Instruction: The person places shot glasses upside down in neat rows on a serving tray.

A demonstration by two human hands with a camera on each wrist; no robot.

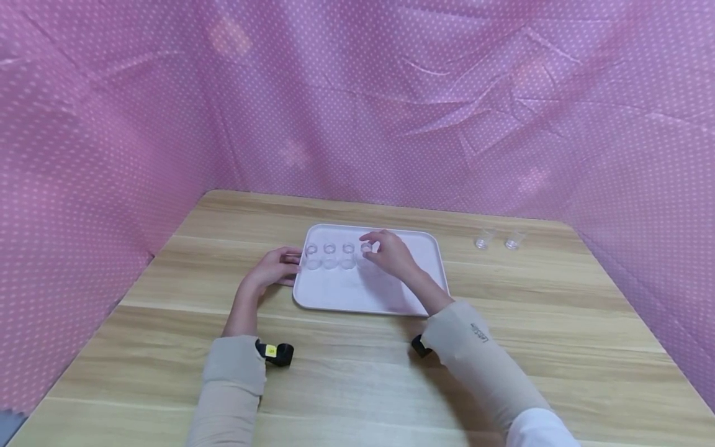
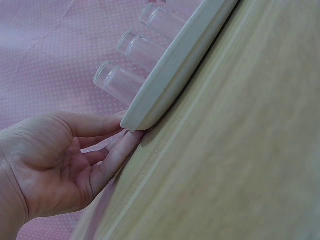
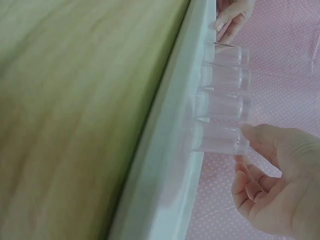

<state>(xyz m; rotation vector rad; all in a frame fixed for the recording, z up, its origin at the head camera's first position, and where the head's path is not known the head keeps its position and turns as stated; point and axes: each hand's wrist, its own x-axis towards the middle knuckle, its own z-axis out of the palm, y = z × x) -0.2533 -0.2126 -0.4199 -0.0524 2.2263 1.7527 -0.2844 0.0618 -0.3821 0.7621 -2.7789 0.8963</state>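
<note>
On the white tray (image 1: 335, 292), several small clear shot glasses (image 1: 329, 254) stand upside down in a row, thick bases upward. My right hand (image 1: 391, 254) has thumb and fingers around the upper end of the rightmost glass (image 3: 220, 138), which stands on the tray. In the right wrist view, the thumb is at one side of its base and fingertips at the other. My left hand (image 1: 272, 270) grips the tray's left edge; the left wrist view puts the thumb at the rim and a finger underneath.
Two more clear glasses (image 1: 482, 239) stand upright on the wooden table (image 1: 346, 385) to the right of the tray. A pink dotted curtain (image 1: 357, 112) hangs behind and along both sides. Each forearm wears a dark wrist camera (image 1: 277, 354).
</note>
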